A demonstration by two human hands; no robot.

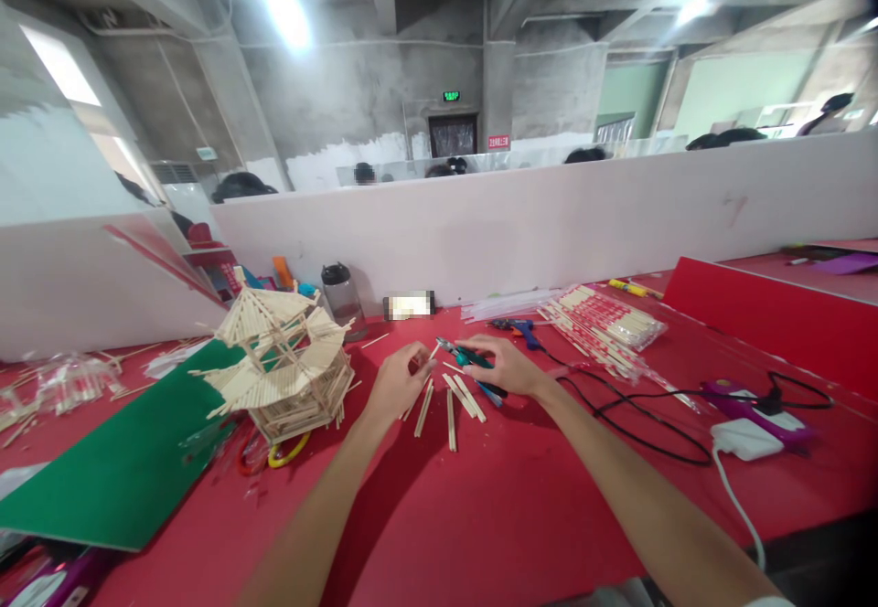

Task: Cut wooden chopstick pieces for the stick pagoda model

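Note:
My left hand (401,380) is closed in a pinch on a thin wooden stick (434,351), whose end points up toward the cutter jaws. In my right hand (506,366) are teal-and-black handled cutting pliers (473,359), their metal jaws turned left, close to that stick. Whether the jaws touch it I cannot tell. Below and between both hands lie several short cut sticks (451,420) on the red tabletop (439,516). Left of my left hand stands a pagoda-like model (288,360) built of pale sticks, with two tiers of roof.
A blue glue gun (527,333) with a black cord lies beyond my right hand. Wrapped stick bundles (610,324), a purple power strip (758,410) and a white plug (746,440) are at right. A dark-lidded bottle (341,301) and green board (130,461) stand left; a white partition (466,241) runs behind.

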